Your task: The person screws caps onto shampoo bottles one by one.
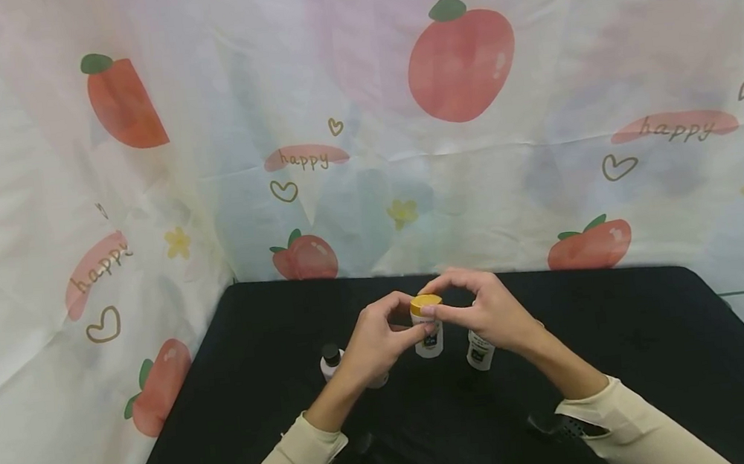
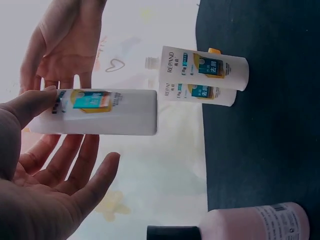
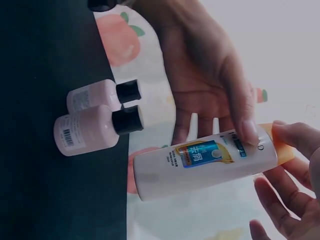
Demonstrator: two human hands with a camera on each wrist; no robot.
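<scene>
A white shampoo-style bottle (image 1: 432, 347) with an orange-yellow cap (image 1: 426, 301) is held upright above the black table, in front of the body. My left hand (image 1: 371, 343) grips its upper body, the thumb across the label in the right wrist view. My right hand (image 1: 497, 315) pinches the cap between thumb and fingers; the cap sits on the bottle. Two similar white bottles stand to the right, a nearer one (image 2: 205, 70) and one partly behind it (image 2: 221, 97). A bare translucent neck (image 2: 152, 63) shows on the nearer one.
Two pink bottles with black caps, one (image 3: 85, 131) in front of the other (image 3: 92, 96), stand on the left. A small orange piece (image 2: 214, 51) shows beside the white bottles. Black cloth covers the table (image 1: 625, 342); a printed curtain (image 1: 357, 76) hangs behind and at left.
</scene>
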